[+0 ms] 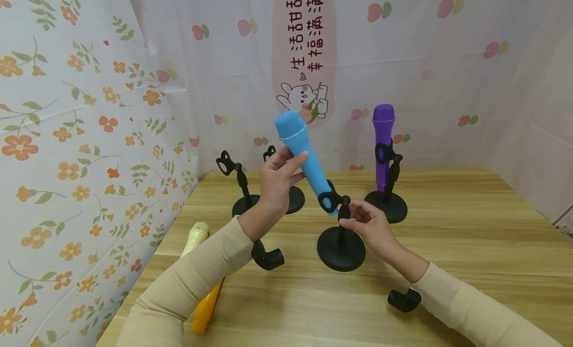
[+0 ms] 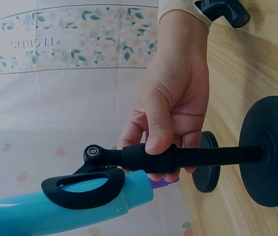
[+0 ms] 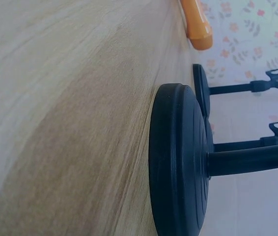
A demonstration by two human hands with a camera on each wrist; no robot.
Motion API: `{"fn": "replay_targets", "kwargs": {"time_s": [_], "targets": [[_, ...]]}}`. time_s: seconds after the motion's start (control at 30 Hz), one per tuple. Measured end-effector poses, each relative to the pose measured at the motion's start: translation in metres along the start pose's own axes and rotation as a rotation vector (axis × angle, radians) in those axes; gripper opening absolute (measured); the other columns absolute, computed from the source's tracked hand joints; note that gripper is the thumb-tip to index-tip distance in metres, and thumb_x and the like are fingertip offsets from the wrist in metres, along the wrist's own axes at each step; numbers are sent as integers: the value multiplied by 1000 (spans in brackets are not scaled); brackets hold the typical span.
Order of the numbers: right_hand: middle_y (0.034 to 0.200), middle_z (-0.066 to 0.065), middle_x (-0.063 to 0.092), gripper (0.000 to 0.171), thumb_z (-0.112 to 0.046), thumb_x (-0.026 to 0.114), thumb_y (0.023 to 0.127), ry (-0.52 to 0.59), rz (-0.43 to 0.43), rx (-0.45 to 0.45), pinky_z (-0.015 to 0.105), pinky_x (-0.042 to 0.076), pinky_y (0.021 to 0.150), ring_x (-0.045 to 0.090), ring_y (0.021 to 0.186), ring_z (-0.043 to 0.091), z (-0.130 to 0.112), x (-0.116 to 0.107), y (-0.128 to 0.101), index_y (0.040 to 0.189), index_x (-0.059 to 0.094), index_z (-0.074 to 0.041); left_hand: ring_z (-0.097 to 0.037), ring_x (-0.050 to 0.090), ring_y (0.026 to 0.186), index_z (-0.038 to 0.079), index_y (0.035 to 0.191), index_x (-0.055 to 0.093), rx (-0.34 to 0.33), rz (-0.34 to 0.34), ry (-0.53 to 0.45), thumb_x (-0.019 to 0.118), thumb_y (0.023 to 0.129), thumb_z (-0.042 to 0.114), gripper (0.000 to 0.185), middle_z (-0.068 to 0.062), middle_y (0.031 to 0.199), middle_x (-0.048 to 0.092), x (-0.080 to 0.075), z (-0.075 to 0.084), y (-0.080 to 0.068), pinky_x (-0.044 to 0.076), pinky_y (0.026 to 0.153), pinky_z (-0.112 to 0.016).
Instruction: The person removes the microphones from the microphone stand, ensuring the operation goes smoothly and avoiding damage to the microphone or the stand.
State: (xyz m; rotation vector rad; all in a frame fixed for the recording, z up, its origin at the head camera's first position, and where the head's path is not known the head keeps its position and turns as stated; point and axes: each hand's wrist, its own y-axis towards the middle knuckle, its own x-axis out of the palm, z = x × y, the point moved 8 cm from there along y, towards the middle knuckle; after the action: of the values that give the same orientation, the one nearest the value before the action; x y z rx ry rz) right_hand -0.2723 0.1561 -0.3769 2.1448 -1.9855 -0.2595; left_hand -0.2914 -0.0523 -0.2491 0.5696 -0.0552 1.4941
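Observation:
A blue microphone (image 1: 299, 153) tilts up and to the left, its lower end seated in the black clip (image 1: 330, 201) of a round-based stand (image 1: 341, 250) on the wooden table. My left hand (image 1: 288, 169) grips the microphone's body just below its head. Low down, my right hand (image 1: 355, 216) curls round the stand's stem under the clip. In the left wrist view that right hand (image 2: 171, 113) wraps the stem (image 2: 217, 156), with the clip (image 2: 82, 188) around the blue microphone (image 2: 50, 216). The right wrist view shows the stand's base (image 3: 176, 162) flat on the wood.
A purple microphone (image 1: 383, 138) stands in its own stand at the back right. Two empty stands (image 1: 243, 190) (image 1: 286, 188) sit behind my left hand. A cream and orange microphone (image 1: 202, 297) lies near the table's left edge by the floral wall, partly under my arm.

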Motion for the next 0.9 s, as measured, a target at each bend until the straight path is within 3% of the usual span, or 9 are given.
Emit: {"fn": "replay_targets", "kwargs": {"time_s": [0.4, 0.9], "targets": [[94, -7, 64, 32, 8, 73, 81, 24, 3, -14, 17, 50, 81, 58, 89, 7, -3, 2, 0, 105, 65, -10, -29, 64, 106, -4, 123, 62, 19, 33, -42, 68, 90, 5, 35, -14, 114, 66, -5, 4, 0, 53, 87, -48], [93, -6, 63, 33, 7, 73, 81, 31, 4, 6, 17, 50, 81, 56, 89, 7, -2, 1, 0, 103, 65, -16, -24, 63, 101, -4, 120, 62, 28, 60, -57, 67, 91, 7, 32, -12, 111, 66, -9, 5, 2, 53, 86, -48]]}}
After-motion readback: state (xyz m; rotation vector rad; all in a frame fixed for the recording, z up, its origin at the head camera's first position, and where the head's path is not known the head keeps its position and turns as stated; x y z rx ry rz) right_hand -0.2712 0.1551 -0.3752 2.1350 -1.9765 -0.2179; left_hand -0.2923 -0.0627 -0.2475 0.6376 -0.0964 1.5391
